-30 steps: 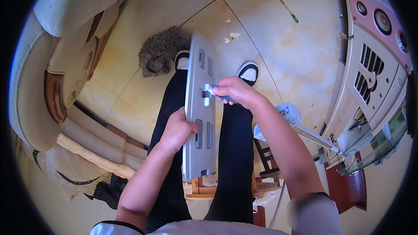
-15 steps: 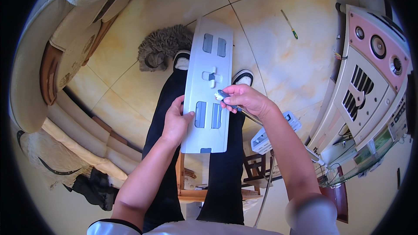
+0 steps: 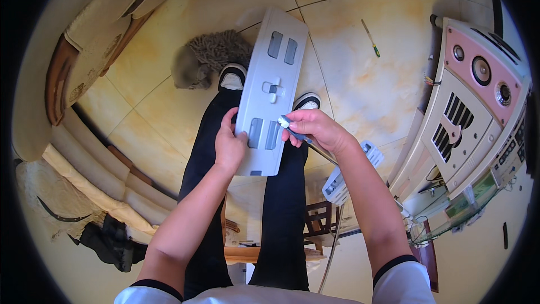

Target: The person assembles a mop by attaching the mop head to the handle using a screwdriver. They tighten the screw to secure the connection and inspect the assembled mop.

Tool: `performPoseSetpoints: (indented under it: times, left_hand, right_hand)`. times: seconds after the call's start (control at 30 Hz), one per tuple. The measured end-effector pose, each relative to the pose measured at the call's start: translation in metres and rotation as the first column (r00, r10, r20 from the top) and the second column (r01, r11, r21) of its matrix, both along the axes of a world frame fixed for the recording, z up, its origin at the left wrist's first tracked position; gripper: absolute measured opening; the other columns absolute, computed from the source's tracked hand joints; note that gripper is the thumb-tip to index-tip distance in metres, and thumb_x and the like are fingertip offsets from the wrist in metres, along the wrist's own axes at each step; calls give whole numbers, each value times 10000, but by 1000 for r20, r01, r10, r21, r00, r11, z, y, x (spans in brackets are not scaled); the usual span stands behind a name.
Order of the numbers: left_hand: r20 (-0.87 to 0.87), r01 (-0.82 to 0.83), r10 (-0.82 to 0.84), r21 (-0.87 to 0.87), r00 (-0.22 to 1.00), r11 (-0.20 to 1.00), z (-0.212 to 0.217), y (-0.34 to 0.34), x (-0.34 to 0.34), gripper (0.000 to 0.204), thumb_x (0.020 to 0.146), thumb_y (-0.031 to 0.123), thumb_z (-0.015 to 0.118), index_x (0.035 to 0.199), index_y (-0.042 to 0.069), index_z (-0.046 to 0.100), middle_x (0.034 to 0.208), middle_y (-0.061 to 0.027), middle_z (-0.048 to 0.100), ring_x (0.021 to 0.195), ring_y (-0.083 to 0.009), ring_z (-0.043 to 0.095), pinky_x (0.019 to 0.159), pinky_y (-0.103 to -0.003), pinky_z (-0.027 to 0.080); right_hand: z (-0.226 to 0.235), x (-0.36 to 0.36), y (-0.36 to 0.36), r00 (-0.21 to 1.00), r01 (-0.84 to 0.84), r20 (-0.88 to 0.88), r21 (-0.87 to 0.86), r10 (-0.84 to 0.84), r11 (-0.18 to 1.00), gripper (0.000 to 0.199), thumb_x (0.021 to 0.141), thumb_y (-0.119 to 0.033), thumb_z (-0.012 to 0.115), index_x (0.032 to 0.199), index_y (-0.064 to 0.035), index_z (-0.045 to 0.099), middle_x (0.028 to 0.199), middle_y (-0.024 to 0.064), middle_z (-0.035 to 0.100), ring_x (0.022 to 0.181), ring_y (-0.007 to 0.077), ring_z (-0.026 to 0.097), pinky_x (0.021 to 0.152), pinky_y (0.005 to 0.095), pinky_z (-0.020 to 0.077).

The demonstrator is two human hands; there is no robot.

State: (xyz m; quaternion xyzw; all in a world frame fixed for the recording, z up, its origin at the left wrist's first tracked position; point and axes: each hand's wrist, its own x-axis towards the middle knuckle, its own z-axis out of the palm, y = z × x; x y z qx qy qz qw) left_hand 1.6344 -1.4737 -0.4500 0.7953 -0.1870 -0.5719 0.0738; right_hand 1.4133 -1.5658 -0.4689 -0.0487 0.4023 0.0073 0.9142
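Note:
A long white flat mop plate point(image 3: 263, 73), with grey slotted inserts and a small fitting at its middle, hangs tilted above my legs. My left hand point(image 3: 229, 145) grips its near left edge, thumb on top. In my right hand point(image 3: 316, 129) is the grey joint end of a metal pole point(image 3: 323, 153), with a white tip point(image 3: 282, 121). That tip is over the plate's right edge, beside a near slot; whether it touches cannot be seen. The pole runs back under my right forearm.
A grey shaggy mop pad point(image 3: 219, 50) lies on the tiled floor by my left shoe point(image 3: 232, 77). A green-handled screwdriver point(image 3: 372, 42) is further off. A white slotted piece point(image 3: 336, 187) sits below my right forearm. Sofa point(image 3: 84, 152) at left, pink-and-white speaker cabinet point(image 3: 467, 101) at right.
The plate has tilted, its far end swinging right and its near end drawing up. The pole's tip now lies closer to the near right slot. Both hands keep their holds.

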Motion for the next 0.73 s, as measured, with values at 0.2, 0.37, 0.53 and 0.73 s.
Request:
performPoseSetpoints:
  times: [0.2, 0.37, 0.53, 0.73]
  left_hand:
    - [120, 120, -103, -147, 987, 982, -34, -3, 2, 593, 764, 59, 626, 1325, 63, 432, 1216, -219, 538, 1121, -336, 526, 971, -366, 404]
    - [6, 54, -55, -322, 998, 945, -18, -25, -16, 430, 800, 137, 691, 1193, 24, 560, 1144, -142, 582, 1034, -235, 562, 910, -325, 442]
    - [-435, -332, 276, -56, 857, 942, 16, -46, -33, 196, 896, 151, 621, 1031, 8, 630, 929, -33, 633, 850, -108, 588, 800, -236, 468]
    - [-478, -435, 366, -38, 799, 900, 19, -48, -40, 203, 898, 149, 615, 1042, 7, 617, 912, -48, 636, 800, -111, 595, 770, -259, 494]
  right_hand:
    - [-7, 0, -8, 999, 42, 1, 29, -42, 999, 248, 913, -143, 527, 1055, 50, 590, 886, 135, 653, 690, 153, 596, 638, 271, 495]
    - [-11, -1, -7, 997, 69, -42, 41, -67, 997, 215, 920, -129, 522, 1066, 27, 551, 860, 135, 639, 695, 168, 601, 636, 272, 499]
    - [-4, 0, -14, 1000, 30, -10, 64, -29, 998, 175, 925, -135, 519, 1029, 6, 529, 847, 126, 631, 686, 160, 604, 626, 265, 506]
    - [3, 5, -15, 998, 7, -59, -39, -10, 999, 196, 924, -168, 542, 1026, -7, 498, 834, 123, 642, 666, 146, 601, 630, 255, 505]
